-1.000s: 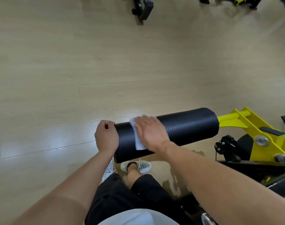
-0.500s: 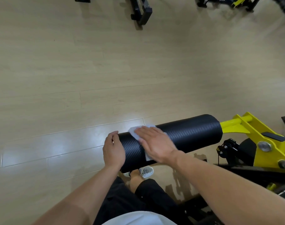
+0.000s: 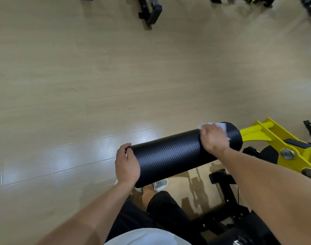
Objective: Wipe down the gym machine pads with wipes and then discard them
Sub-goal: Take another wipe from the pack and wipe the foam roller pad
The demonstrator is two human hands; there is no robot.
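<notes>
A black carbon-pattern roller pad [image 3: 168, 156] lies across the lower middle, fixed at its right end to a yellow machine arm [image 3: 267, 133]. My left hand [image 3: 127, 165] grips the pad's left end, fingers curled over the end face. My right hand [image 3: 213, 138] presses a white wipe [image 3: 222, 126] onto the top of the pad near its right end. Only the edges of the wipe show past my fingers.
The machine's black base [image 3: 225, 191] stands below the pad on the right, by my legs and shoe [image 3: 159, 184]. Pale wood floor [image 3: 80, 85] spreads to the left and ahead. Feet of other gym machines [image 3: 150, 9] stand along the top edge.
My right hand has slid the wipe along the pad from its left end to its right end. My left hand has stayed holding the left end.
</notes>
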